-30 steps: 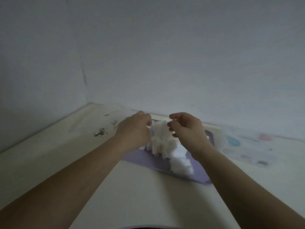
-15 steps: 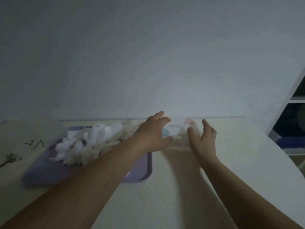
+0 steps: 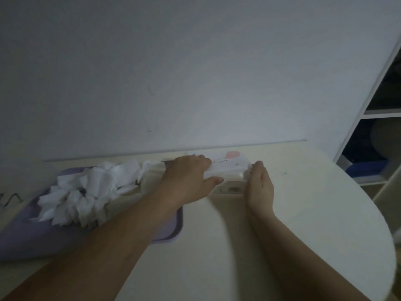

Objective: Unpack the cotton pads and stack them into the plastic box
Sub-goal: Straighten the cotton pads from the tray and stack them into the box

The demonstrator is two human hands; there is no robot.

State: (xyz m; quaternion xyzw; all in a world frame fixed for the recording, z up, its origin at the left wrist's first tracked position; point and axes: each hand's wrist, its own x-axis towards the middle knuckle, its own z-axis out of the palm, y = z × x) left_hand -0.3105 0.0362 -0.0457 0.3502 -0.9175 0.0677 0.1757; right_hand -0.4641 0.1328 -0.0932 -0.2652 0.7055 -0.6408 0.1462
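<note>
Clear plastic pack (image 3: 230, 169) with white contents, printed lettering and a pink mark lies at the far edge of the cream round-ended table (image 3: 303, 213), between both hands. I cannot tell if it is the box or a sealed refill. Left hand (image 3: 191, 179) grips its left end, fingers curled over the top, thumb on the near side. Right hand (image 3: 259, 187) has its fingers straight and together, pressed flat to the right end. Loose white cotton pads (image 3: 86, 192) sit heaped on the flat purple tray (image 3: 167, 231) toward the far-left corner. Likely step: bring the pack nearer to open it. Squeeze evenly from both ends, lift rather than drag, keep it level, and keep the left forearm off the heap.
</note>
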